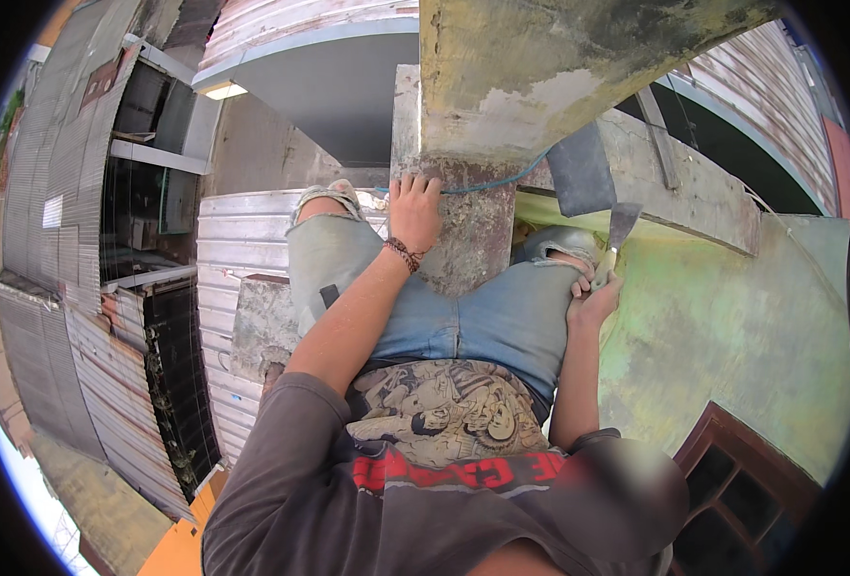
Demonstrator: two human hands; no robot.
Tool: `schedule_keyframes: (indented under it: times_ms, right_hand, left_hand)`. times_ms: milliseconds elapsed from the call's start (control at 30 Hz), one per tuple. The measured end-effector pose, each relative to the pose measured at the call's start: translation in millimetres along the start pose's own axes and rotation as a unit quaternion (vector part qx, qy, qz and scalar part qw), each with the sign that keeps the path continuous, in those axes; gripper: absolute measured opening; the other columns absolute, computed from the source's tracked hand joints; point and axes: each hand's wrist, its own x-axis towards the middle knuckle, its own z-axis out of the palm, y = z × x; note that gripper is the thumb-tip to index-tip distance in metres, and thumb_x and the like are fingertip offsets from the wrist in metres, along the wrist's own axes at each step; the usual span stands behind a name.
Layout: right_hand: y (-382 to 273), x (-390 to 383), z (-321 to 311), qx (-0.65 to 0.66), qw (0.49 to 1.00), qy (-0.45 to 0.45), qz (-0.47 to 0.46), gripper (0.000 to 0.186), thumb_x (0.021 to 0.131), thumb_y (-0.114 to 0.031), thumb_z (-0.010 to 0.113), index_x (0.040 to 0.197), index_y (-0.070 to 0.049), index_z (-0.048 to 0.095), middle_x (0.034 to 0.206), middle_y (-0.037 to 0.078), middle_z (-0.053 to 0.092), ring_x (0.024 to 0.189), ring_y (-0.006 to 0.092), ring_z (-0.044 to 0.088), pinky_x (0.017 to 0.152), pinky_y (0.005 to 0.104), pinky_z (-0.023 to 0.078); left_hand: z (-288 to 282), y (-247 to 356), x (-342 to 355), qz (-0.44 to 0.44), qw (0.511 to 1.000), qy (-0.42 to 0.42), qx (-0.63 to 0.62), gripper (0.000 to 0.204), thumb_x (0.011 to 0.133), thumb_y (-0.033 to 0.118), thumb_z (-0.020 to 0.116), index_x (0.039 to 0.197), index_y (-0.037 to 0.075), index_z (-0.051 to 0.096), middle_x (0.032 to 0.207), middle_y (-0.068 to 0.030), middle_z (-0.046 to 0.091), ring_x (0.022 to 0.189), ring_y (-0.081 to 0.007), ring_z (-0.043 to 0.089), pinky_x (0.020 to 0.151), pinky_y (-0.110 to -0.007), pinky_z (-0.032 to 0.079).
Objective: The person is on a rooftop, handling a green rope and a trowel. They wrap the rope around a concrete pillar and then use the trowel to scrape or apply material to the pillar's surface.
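Our right fingers (582, 286) grip the scraper (622, 228); our left fingers (419, 183) (likely steadying us) lie unclenched on the concrete (473, 240).

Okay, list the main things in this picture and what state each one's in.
Left hand: open, resting on the concrete ledge
Right hand: closed around the scraper
Scraper: held, blade pointing away from the person
Jeans: torn at the knees
Pillar: coating worn, patchy
Green wall: discoloured
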Motion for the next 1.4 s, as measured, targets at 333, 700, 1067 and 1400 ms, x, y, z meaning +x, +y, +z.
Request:
schedule_keyframes:
  times_ms: [333,700,1067,1400]
  right_hand:
    - [16,10,24,-0.030,0.999,0.006,-0.029,0.028,0.095,-0.032,0.039,0.101,-0.007,0.049,0.072,0.003,0.046,0.055,0.0120,0.040,0.045,0.0282,0.034]
    - [12,11,11,-0.134,0.989,0.017,-0.067,0.033,0.096,-0.041,0.058,0.097,-0.008,0.054,0.072,-0.001,0.043,0.050,0.0073,0.035,0.042,0.0251,0.029]
    - [-5,-8,23,-0.173,0.976,0.007,-0.132,0.028,0.096,-0.030,0.058,0.109,-0.005,0.056,0.075,-0.002,0.049,0.054,0.0043,0.041,0.041,0.0221,0.026]
    - [-158,-142,135,-0.599,0.662,-0.311,-0.326,0.037,0.087,-0.020,0.067,0.119,0.000,0.065,0.081,0.003,0.064,0.070,0.0116,0.057,0.066,0.0255,0.045]
  left_hand:
    - [-2,29,-10,0.053,0.992,-0.088,-0.066,0.019,0.079,0.007,0.057,0.098,0.005,0.058,0.093,-0.0114,0.059,0.096,-0.0289,0.054,0.090,-0.043,0.038]
    - [-6,24,-7,0.019,0.995,-0.052,-0.080,0.051,0.080,0.016,0.068,0.126,0.000,0.052,0.118,-0.0166,0.055,0.116,-0.0325,0.049,0.101,-0.044,0.035]
    - [-5,27,-19,0.057,0.988,-0.113,-0.091,0.056,0.080,0.019,0.068,0.130,0.000,0.050,0.134,-0.0191,0.049,0.131,-0.0354,0.041,0.112,-0.048,0.028]
    - [-47,64,8,-0.038,0.940,0.100,-0.324,0.036,0.080,0.007,0.066,0.115,0.001,0.058,0.122,-0.0188,0.057,0.115,-0.0358,0.053,0.100,-0.045,0.039]
